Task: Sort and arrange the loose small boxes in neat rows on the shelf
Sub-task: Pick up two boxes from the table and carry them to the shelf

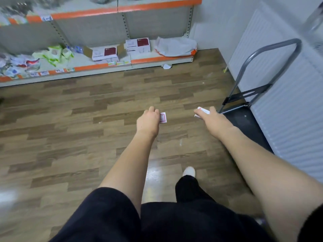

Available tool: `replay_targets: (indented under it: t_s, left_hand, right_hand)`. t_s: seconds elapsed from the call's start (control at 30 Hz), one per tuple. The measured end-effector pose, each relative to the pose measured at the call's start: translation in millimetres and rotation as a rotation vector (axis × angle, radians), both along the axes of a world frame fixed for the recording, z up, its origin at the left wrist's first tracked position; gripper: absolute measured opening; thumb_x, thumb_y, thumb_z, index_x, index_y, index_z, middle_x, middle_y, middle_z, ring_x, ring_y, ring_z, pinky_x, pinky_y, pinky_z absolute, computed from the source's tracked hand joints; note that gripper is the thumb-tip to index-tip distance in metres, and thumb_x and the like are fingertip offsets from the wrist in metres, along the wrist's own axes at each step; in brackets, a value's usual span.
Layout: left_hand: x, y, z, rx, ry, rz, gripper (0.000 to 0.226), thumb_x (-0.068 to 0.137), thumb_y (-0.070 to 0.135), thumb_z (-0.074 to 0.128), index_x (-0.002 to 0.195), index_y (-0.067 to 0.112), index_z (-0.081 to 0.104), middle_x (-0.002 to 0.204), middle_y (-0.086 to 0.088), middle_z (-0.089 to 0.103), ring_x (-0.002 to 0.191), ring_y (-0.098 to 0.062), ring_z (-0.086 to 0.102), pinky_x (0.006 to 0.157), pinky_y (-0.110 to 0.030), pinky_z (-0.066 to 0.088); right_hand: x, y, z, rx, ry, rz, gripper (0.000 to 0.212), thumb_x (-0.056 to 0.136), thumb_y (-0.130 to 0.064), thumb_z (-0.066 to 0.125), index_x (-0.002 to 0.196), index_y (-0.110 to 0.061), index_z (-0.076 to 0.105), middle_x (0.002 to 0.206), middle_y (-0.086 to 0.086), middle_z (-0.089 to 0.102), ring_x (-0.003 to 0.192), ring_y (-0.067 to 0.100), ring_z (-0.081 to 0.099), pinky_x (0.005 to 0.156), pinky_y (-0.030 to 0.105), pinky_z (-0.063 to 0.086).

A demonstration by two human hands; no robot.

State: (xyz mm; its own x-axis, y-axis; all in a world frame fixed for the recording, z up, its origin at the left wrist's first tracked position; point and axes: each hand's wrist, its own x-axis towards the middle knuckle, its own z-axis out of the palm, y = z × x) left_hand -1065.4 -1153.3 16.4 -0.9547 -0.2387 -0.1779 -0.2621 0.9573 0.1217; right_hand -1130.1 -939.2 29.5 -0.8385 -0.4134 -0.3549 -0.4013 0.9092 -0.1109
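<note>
Head view: person stands on wood-pattern floor [70, 119], both arms stretched forward and down. Left hand [148, 120] curled round a small white box with red print [163, 117]; only one end of it shows past the fingers. Right hand [212, 119] grips a second small white box [202, 111], which sticks out past the thumb side, tilted. Both boxes are carried in the air, well apart from the low shelf [157, 58] with its orange edge strip.

On that shelf: two larger white-and-maroon cartons [138, 44], one sitting in an open cardboard tray; crumpled white wrapping [176, 46] to the right; a loose heap of packets [26, 62] to the left. Grey trolley handle [272, 55] stands at the right, by the wall.

Judgement: boxes look like light thin card, stiff enough to hold shape but easily crushed. Best held across the two broad faces, gentle squeeze, printed face out for lining up. One per hand seems secure; smooth card could slip if pinched by a corner
</note>
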Motion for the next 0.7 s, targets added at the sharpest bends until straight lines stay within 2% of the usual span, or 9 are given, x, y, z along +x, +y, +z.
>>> replay_targets:
  t_s: [0.07,0.13,0.17,0.23,0.3,0.7]
  left_hand:
    - [-46.2,-4.3,-5.4,0.006,-0.013,-0.007,0.038,0.085,-0.003,0.050,0.120,0.009,0.048,0.119,-0.008,0.044,0.109,-0.026,0.046,0.065,-0.033,0.037]
    - [-96.1,-8.7,-7.3,0.015,-0.020,0.004,0.040,0.084,-0.004,0.050,0.121,0.010,0.047,0.120,-0.008,0.043,0.110,-0.026,0.046,0.065,-0.033,0.037]
    - [-121.6,-10.6,-6.2,0.020,-0.018,0.017,0.040,0.084,-0.004,0.050,0.122,0.010,0.047,0.120,-0.008,0.043,0.110,-0.026,0.046,0.066,-0.033,0.037]
    - [-173.9,-14.0,-1.7,0.031,-0.005,0.032,0.040,0.084,-0.004,0.049,0.121,0.010,0.047,0.121,-0.007,0.043,0.110,-0.026,0.046,0.066,-0.033,0.037]
    - [-222.4,-17.9,3.1,0.040,0.021,0.036,0.039,0.084,-0.005,0.048,0.120,0.010,0.048,0.120,-0.007,0.044,0.109,-0.026,0.046,0.066,-0.033,0.037]
    - [-424.5,-114.1,3.7,0.034,0.009,0.175,0.041,0.084,-0.005,0.049,0.122,0.010,0.046,0.122,-0.007,0.042,0.112,-0.026,0.045,0.067,-0.033,0.036]
  right_hand:
    - [-48.9,-4.5,-4.9,0.026,-0.005,-0.002,0.096,0.077,0.019,0.032,0.145,-0.043,0.006,0.135,0.017,0.024,0.094,0.039,0.048,0.074,0.039,0.045]
    - [-103.4,-10.3,-9.9,0.034,0.016,-0.003,0.093,0.079,0.015,0.037,0.147,-0.036,-0.002,0.135,0.017,0.028,0.097,0.041,0.050,0.077,0.041,0.042]
    - [-131.0,-13.5,-11.4,0.034,0.032,-0.007,0.085,0.082,0.011,0.041,0.148,-0.026,0.001,0.133,0.017,0.031,0.100,0.042,0.051,0.080,0.042,0.042]
    - [-186.5,-18.5,-10.7,0.038,0.054,-0.008,0.058,0.087,0.002,0.048,0.137,-0.007,0.021,0.128,0.018,0.038,0.102,0.044,0.052,0.083,0.043,0.042]
    - [-239.9,-24.2,-7.1,0.051,0.065,0.017,0.040,0.089,-0.001,0.048,0.125,-0.003,0.032,0.123,0.018,0.041,0.101,0.043,0.053,0.079,0.041,0.041]
    - [-474.8,-134.5,-5.1,0.039,0.104,0.170,0.032,0.090,0.000,0.048,0.119,-0.005,0.035,0.121,0.016,0.043,0.097,0.040,0.054,0.068,0.035,0.034]
